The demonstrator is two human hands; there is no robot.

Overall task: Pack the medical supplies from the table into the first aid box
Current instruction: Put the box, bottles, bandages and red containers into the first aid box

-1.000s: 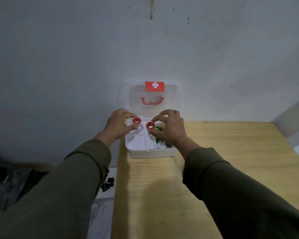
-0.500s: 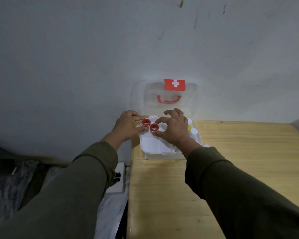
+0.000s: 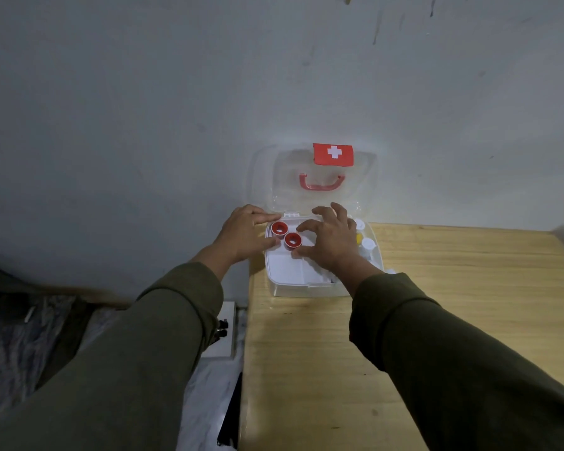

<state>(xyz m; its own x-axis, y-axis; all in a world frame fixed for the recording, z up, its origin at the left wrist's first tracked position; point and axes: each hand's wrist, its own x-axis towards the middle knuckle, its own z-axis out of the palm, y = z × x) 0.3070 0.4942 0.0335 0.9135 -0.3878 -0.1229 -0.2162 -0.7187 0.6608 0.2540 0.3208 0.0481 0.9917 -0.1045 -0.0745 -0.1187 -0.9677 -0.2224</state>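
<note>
A plain, dimly lit room in what is looking like a home: a light wooden table [image 3: 437,320] is standing pushed against a bare grey wall [image 3: 144,109] that is showing scuffs and drip stains. Crumpled patterned fabric [image 3: 10,346] (bedding, perhaps) is lying on the floor to the left, beside a white power strip [image 3: 223,333].

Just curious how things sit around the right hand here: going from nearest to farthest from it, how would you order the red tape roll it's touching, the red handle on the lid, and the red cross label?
Measured from the right hand:
1. Nearer red tape roll: at its fingertips, in the box's left part.
2. Red handle: on the open lid, above the hand.
3. Red cross label: higher on the lid, by the wall.
</note>
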